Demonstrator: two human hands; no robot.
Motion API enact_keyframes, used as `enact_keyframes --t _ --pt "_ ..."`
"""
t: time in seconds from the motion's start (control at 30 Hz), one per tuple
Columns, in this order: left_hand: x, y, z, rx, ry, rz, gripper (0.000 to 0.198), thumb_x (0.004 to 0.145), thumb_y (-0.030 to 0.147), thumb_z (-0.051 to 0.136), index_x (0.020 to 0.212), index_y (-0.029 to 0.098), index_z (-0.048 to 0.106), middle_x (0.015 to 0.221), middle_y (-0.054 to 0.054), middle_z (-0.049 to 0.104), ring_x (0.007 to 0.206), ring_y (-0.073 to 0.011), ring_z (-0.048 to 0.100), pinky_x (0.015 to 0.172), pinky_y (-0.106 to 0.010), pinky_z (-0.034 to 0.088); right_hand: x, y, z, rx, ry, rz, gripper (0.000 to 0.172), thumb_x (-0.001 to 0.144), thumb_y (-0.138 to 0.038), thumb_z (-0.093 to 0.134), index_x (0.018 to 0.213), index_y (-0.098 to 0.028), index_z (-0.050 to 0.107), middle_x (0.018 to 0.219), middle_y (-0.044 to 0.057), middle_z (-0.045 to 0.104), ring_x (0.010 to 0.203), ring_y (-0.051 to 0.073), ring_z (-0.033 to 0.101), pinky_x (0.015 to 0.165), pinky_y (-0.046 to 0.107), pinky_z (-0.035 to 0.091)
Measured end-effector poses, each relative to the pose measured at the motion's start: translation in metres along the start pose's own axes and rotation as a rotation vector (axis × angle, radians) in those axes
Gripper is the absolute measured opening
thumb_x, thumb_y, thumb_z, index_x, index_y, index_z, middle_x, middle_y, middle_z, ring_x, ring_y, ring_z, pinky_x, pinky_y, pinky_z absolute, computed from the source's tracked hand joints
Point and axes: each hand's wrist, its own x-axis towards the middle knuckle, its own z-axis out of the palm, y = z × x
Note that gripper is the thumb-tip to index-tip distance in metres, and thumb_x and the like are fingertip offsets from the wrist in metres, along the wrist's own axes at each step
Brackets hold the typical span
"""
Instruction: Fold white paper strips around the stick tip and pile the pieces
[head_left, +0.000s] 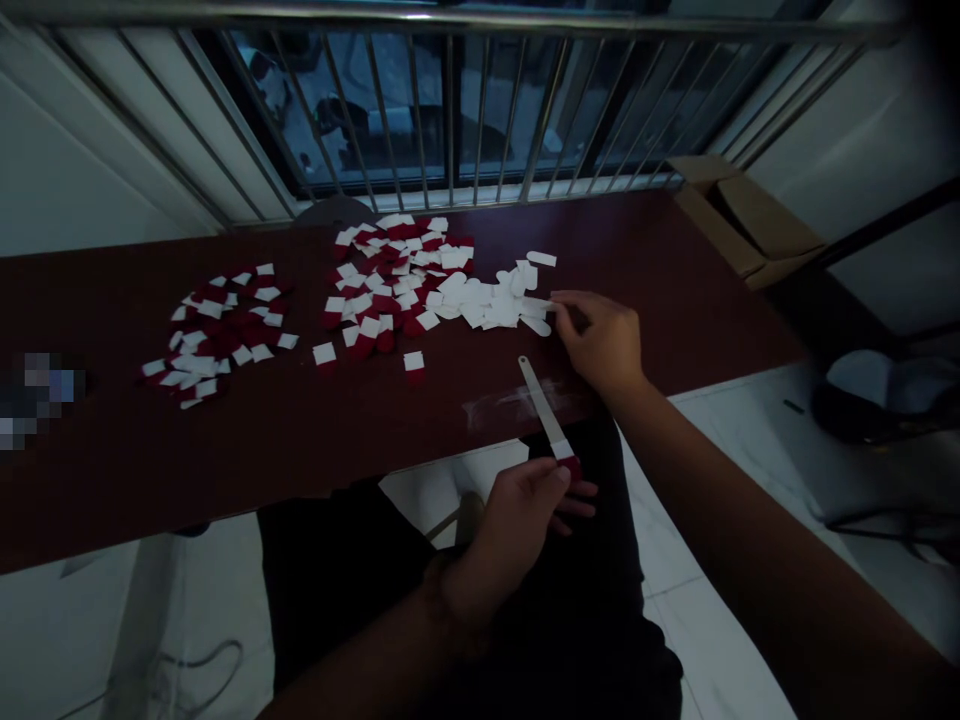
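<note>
While your left hand (525,505) pinches a red-ended stick (541,405) pointing toward the white pile (480,300), your right hand (604,335) is closer, pinching a slip (539,305) there.

Dim, bluish light covers the table (360,420); above it a railing (450,16) glints (faintly), and a pixelated patch (37,400) blots the table's left side.

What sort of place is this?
Probably a room in a home, perhaps an enclosed balcony, though I can't be certain: a metal railing stands before a large window, and the floor is pale tile.
</note>
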Motion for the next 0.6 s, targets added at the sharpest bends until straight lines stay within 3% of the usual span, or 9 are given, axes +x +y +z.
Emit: enact_keyframes --t 0.07,0.17,0.23,0.3,0.33,0.4,0.47,0.6 --pt "0.001 -0.001 0.0 0.017 0.0 0.004 0.037 0.101 0.047 0.059 0.114 0.015 0.073 0.108 -0.015 0.08 0.089 -0.0224 0.077 0.065 -0.027 0.049 0.0 -0.002 -0.002 0.118 0.072 0.135 0.02 0.095 -0.031 0.063 0.104 -0.02 0.078 0.109 0.011 0.082 0.103 0.028 0.077 0.095 0.044 0.059" --pt "-0.003 0.004 -0.007 0.122 0.002 -0.013 0.035 0.101 0.046 0.058 0.113 0.017 0.073 0.109 -0.013 0.081 0.09 -0.0231 0.077 0.066 -0.029 0.05 -0.009 -0.011 -0.011 0.501 0.099 0.42 0.019 0.091 -0.037 0.069 0.094 -0.019 0.072 0.09 0.009 0.08 0.084 0.024 0.078 0.07 0.035 0.06" --pt "-0.011 0.014 -0.016 0.338 0.006 -0.007 0.033 0.1 0.046 0.059 0.102 0.018 0.076 0.097 -0.01 0.082 0.084 -0.0228 0.076 0.066 -0.029 0.05 -0.023 -0.024 -0.022 0.763 0.066 0.592 0.017 0.089 -0.036 0.072 0.088 -0.02 0.068 0.083 0.006 0.078 0.074 0.019 0.076 0.057 0.027 0.053" --pt "-0.022 0.031 -0.025 0.652 0.048 0.109 0.036 0.098 0.048 0.061 0.084 0.02 0.078 0.077 -0.006 0.078 0.07 -0.0208 0.07 0.063 -0.03 0.048 -0.044 -0.041 -0.037 0.915 0.005 0.706 0.017 0.088 -0.034 0.074 0.082 -0.021 0.065 0.073 0.001 0.074 0.061 0.014 0.069 0.048 0.023 0.045" --pt "-0.027 0.04 -0.028 0.761 0.138 0.222 0.035 0.097 0.046 0.063 0.078 0.02 0.077 0.072 -0.005 0.076 0.064 -0.0194 0.066 0.061 -0.03 0.046 -0.056 -0.051 -0.045 0.951 -0.042 0.739 0.02 0.089 -0.035 0.074 0.078 -0.021 0.064 0.067 -0.001 0.071 0.054 0.012 0.063 0.046 0.023 0.041" --pt "-0.032 0.059 -0.03 0.764 0.286 0.424 0.024 0.096 0.041 0.065 0.094 0.022 0.079 0.079 -0.004 0.077 0.068 -0.0189 0.068 0.063 -0.029 0.047 -0.077 -0.071 -0.061 0.952 -0.177 0.751 0.024 0.089 -0.037 0.076 0.076 -0.021 0.065 0.059 -0.003 0.065 0.048 0.01 0.055 0.045 0.023 0.04" --pt "-0.03 0.074 -0.025 0.683 0.291 0.49 0.022 0.096 0.04 0.069 0.108 0.024 0.078 0.085 -0.003 0.078 0.068 -0.0172 0.068 0.062 -0.027 0.048 -0.093 -0.087 -0.074 0.898 -0.291 0.722 0.023 0.091 -0.038 0.078 0.076 -0.022 0.069 0.058 -0.003 0.063 0.05 0.01 0.055 0.05 0.023 0.044" --pt "-0.012 0.084 -0.015 0.692 0.292 0.564 0.014 0.093 0.035 0.073 0.091 0.023 0.077 0.075 0.0 0.073 0.063 -0.015 0.063 0.059 -0.026 0.046 -0.107 -0.091 -0.088 0.802 -0.312 0.694 0.016 0.094 -0.039 0.075 0.09 -0.024 0.077 0.065 -0.002 0.068 0.055 0.012 0.056 0.054 0.025 0.046"
